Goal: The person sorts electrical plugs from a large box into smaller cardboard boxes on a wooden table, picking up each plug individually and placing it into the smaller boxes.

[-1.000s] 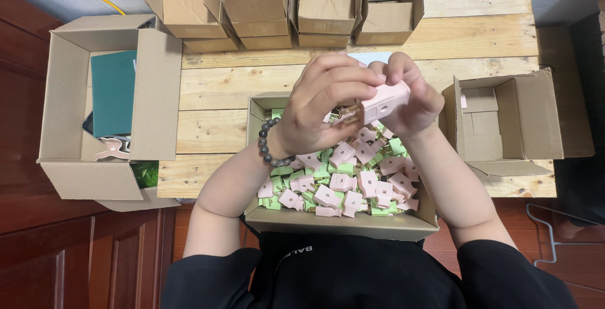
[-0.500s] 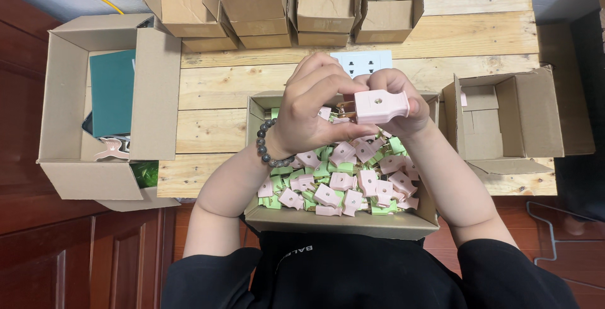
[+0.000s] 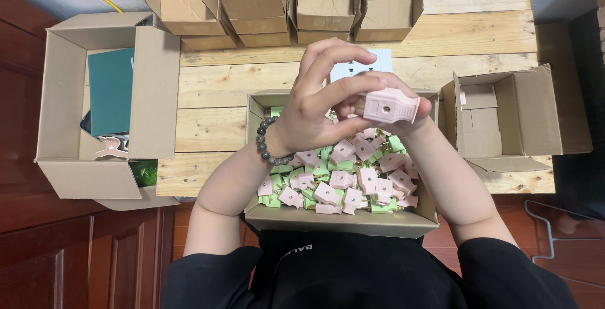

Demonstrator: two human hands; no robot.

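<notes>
- The pink plug (image 3: 392, 105) is held up in the air above the far right corner of the open carton (image 3: 340, 221), clear of the heap inside it.
- Its long axis runs roughly left to right, a little tilted, with the rounded end toward the right and its flat face turned up to the camera.
- The right hand (image 3: 403, 120) sits under and behind the plug; its fingers are closed around the body from below, so this hand carries it.
- The left hand (image 3: 318, 104) comes in from the plug's left. Its fingers (image 3: 353, 85) curl over the plug's left end and touch it there; I cannot tell whether they pinch a small part or only steady it.
- Both hands meet at the plug, the left at the near end of the long axis, the right along its underside.
- A dark bead bracelet (image 3: 270, 142) circles the left wrist, just over the carton's left wall.
- Inside the carton lie many more pink plugs (image 3: 343, 183) mixed with green pieces (image 3: 328, 154), piled loosely.
- Just beyond the carton, half hidden by the left hand, a white socket plate (image 3: 372, 63) lies flat on the wooden surface (image 3: 214, 88).
- To the carton's right stands an empty box (image 3: 504, 120) with its flaps open; to its left, a larger box (image 3: 101, 101) holds a dark green flat item (image 3: 110, 91).
- Along the far edge of the surface, well apart from the carton, stands a row of small cardboard boxes (image 3: 283, 3).
</notes>
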